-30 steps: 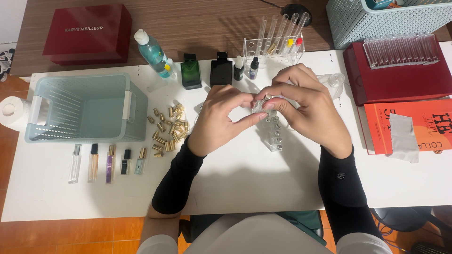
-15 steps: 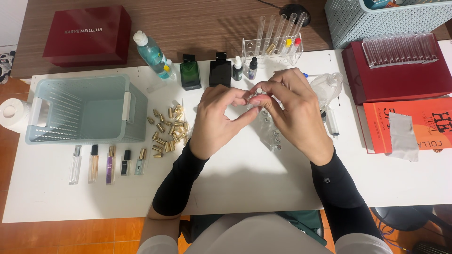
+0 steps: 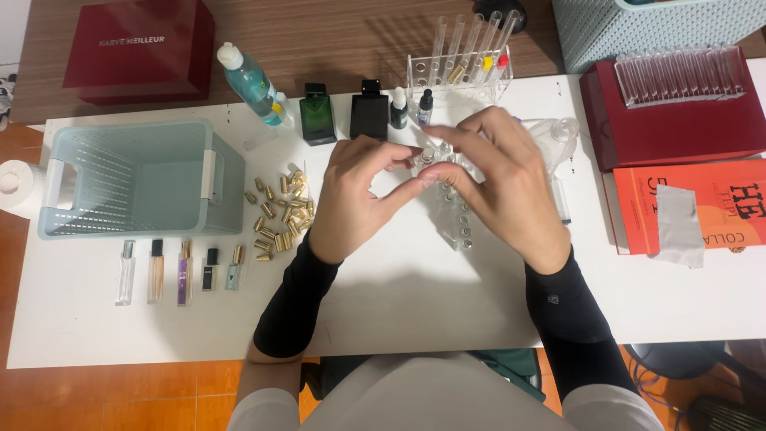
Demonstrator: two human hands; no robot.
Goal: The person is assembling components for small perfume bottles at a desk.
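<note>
Both hands meet over the middle of the white table (image 3: 415, 303). My left hand (image 3: 355, 195) and my right hand (image 3: 499, 179) pinch a small clear glass vial (image 3: 428, 160) between their fingertips. Just below the fingers lies a clear plastic strip of small vials (image 3: 456, 219), partly hidden by my right hand. A pile of gold caps (image 3: 279, 215) lies left of my left hand. Black sleeves cover both forearms.
A pale blue basket (image 3: 136, 179) stands at left, with several slim spray vials (image 3: 179, 271) lined up below it. A green bottle (image 3: 317, 116), a black bottle (image 3: 369, 112), two droppers and a test-tube rack (image 3: 459, 68) stand behind. Red boxes and an orange book (image 3: 694, 203) sit right.
Both hands have lifted away from the plastic vial strip and moved slightly toward the far edge, fingertips now pinched together around a small vial.
</note>
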